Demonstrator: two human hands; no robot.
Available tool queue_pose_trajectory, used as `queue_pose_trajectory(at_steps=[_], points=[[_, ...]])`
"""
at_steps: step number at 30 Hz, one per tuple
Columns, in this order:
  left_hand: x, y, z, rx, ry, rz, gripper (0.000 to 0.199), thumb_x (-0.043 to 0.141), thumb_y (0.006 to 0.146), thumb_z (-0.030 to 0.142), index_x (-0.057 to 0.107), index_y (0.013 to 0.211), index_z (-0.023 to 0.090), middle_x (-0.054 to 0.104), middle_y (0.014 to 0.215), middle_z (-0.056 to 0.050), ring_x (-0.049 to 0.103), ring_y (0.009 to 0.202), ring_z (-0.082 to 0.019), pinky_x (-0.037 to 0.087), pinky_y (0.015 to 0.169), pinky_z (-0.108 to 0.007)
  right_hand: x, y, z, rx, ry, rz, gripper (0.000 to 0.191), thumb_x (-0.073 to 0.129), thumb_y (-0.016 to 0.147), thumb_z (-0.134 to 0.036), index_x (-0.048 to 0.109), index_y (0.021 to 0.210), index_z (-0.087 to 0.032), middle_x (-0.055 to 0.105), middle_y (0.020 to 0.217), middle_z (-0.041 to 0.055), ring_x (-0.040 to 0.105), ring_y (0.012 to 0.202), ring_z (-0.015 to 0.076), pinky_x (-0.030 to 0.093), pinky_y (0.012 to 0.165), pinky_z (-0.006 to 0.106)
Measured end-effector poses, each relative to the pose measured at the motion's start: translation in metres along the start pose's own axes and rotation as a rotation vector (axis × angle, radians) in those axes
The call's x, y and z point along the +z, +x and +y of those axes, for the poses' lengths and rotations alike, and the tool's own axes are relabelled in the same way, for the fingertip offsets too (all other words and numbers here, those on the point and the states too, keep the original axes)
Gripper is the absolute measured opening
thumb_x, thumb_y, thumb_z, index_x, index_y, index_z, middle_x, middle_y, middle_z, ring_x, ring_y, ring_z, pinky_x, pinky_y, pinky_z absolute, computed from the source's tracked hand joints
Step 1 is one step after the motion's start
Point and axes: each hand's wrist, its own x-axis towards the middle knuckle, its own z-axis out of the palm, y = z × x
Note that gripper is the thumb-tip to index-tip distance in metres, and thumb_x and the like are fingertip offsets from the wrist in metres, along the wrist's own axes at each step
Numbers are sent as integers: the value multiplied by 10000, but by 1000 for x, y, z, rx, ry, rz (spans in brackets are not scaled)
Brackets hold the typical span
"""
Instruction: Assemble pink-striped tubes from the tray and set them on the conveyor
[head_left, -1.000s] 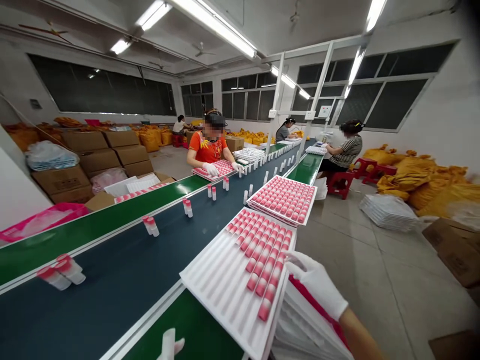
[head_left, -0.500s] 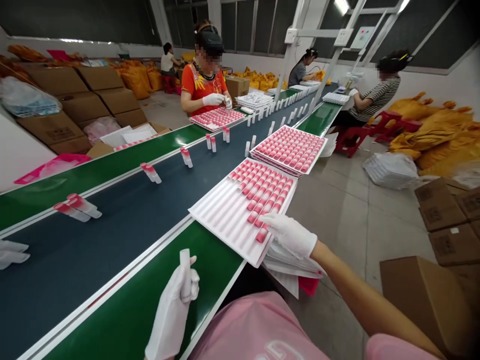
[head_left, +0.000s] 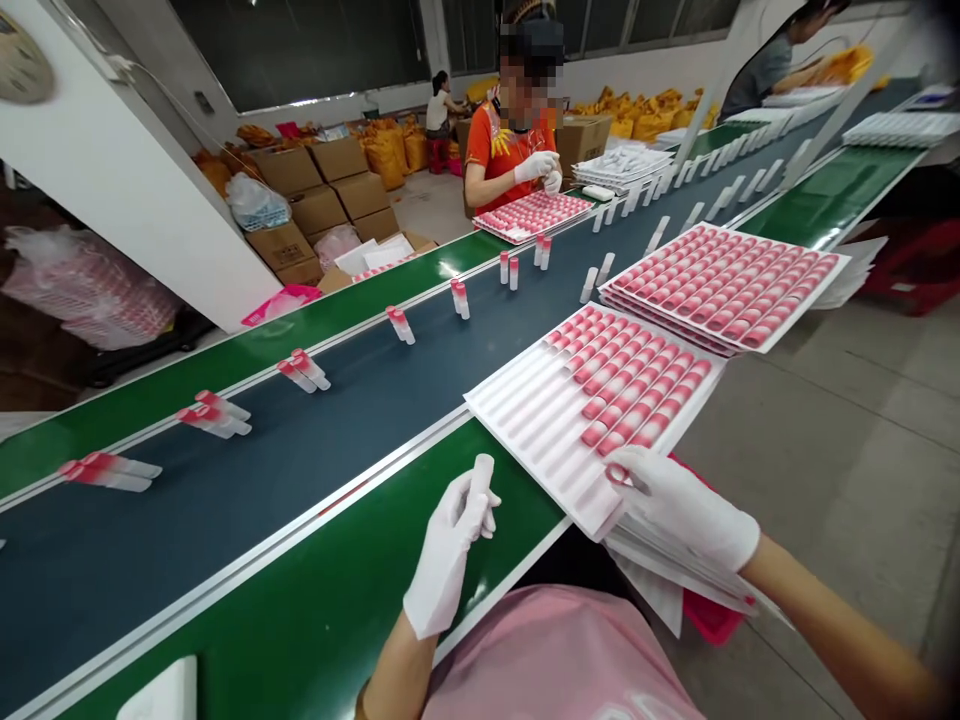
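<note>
One white tube [head_left: 483,475] pinched in the gloved left hand [head_left: 448,560], gloved right hand [head_left: 679,510] spread on one white tray [head_left: 525,440]

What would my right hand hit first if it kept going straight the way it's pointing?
Your right hand already rests on the corner of the white plastic tray. Straight on, it would probably meet the nearest pink-and-white tubes in that tray first, though depth is hard to judge from this view.

Your cloth gloves [head_left: 679,510] look matt, the tray [head_left: 517,430] is glossy white plastic, and the cartons [head_left: 339,158] at upper left are rough cardboard.
</note>
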Motion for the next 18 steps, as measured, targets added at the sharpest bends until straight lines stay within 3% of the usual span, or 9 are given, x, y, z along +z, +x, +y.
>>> queue_pose_trajectory(at_steps=[3,6,9,13,18], points=[[1,-1,0,46,104,47,433,499,940,578,701,1168,271,576,895,-46,482,762,-177,420,791,-314,0,13,-30,137,308,178,374,561,964,-318,529,1324,-218,644,1090,58,632,969,204,527,853,321],[4,1,2,18,110,72,411,541,921,573,699,1127,254,581,950,-53,511,812,-185,430,812,-314,0,31,-65,203,545,214,395,652,899,-353,606,1271,-228,653,1162,55,621,1082,237,521,910,341],[4,4,4,5,29,73,393,625,877,551,653,1105,231,603,964,-53,543,785,-175,453,759,-309,-1,46,-92,176,610,225,305,619,924,-342,643,1206,-226,685,1088,51,643,1041,232,523,915,357],[0,10,1,20,38,94,411,667,856,524,632,1143,231,634,934,-43,538,721,-161,448,692,-299,1,58,-116,19,576,232,244,576,960,-221,631,1194,-263,696,1008,8,654,962,179,538,887,309],[-8,20,-11,104,113,87,428,617,899,511,654,1241,258,654,967,-58,588,879,-211,474,782,-306,8,73,-143,-237,256,155,193,535,962,-121,625,1101,-220,664,1041,39,642,931,182,554,797,282]])
